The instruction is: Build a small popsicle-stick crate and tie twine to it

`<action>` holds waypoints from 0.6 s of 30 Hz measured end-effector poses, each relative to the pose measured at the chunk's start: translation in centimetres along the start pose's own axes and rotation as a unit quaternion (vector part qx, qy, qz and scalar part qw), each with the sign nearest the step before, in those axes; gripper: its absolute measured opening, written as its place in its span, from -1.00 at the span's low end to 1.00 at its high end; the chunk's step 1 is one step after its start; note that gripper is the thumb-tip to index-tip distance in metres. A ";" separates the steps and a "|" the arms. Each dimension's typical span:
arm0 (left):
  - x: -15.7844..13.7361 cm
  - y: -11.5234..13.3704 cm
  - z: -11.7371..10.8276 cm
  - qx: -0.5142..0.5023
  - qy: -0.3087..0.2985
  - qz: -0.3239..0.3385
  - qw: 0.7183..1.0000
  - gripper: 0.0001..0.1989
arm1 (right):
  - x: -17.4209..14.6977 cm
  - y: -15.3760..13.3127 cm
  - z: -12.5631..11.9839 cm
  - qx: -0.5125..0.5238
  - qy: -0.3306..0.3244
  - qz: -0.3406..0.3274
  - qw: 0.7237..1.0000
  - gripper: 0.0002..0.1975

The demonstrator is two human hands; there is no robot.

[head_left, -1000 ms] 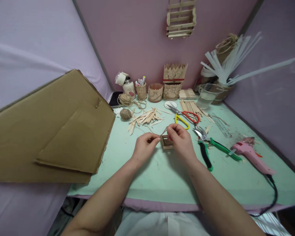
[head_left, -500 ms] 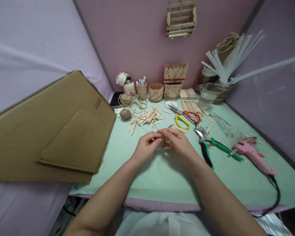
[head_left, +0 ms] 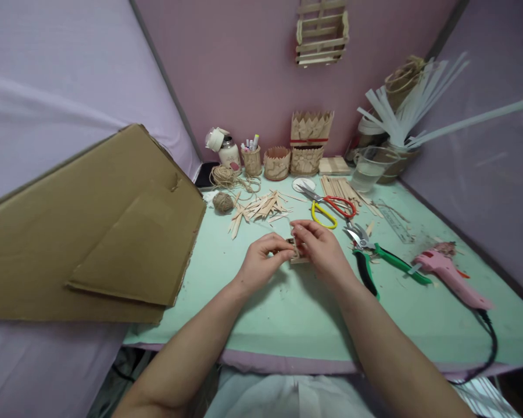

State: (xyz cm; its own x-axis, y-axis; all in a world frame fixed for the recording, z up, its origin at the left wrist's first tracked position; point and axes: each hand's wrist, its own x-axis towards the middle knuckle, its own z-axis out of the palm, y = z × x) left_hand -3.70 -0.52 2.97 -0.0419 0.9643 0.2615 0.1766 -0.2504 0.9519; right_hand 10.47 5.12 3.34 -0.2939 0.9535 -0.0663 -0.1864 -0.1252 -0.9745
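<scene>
At the middle of the table, both my hands work close together over a small wooden craft-stick piece (head_left: 299, 260). My left hand (head_left: 261, 258) is closed, pinching the left side of this piece between thumb and fingers. Bent over its right side, my right hand (head_left: 321, 248) has thumb and fingertips pressed together on a thin strand that looks like twine. Fingers hide much of the piece. Just beyond the hands lies a loose pile of cut wooden sticks (head_left: 265, 206), with a ball of twine (head_left: 222, 202) to its left.
Scissors (head_left: 326, 203), green-handled pruning shears (head_left: 366, 247) and a pink glue gun (head_left: 451, 276) lie to the right. Cardboard (head_left: 113, 232) leans at the left. Along the back stand stick-covered cups (head_left: 276, 164) and a plastic cup of liquid (head_left: 368, 174).
My right fingertips have lifted slightly and shifted right, away from my left fingers. More of the small wooden piece shows between the hands. My left hand stays nearly in place.
</scene>
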 end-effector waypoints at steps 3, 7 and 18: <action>0.2 -0.1 -0.2 0.004 0.070 -0.006 0.998 -0.96 | -0.3 0.0 -0.2 -0.149 0.049 -0.158 0.975 -0.82; 0.4 -0.3 -0.5 0.045 0.159 0.018 0.986 -0.95 | -0.7 -0.1 0.0 -0.226 0.030 -0.252 0.940 -0.98; -0.1 -0.2 -0.1 0.151 0.190 0.065 0.968 -0.93 | -1.3 0.5 1.0 -0.198 0.014 -0.181 0.963 -0.91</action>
State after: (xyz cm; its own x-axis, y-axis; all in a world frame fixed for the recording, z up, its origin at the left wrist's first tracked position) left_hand -3.81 -0.53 2.75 -0.3486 0.8105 0.4708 0.4816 -0.2760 0.8318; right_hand 9.80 3.59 3.12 -0.2511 0.9226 0.2928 0.1009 0.3257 -0.9401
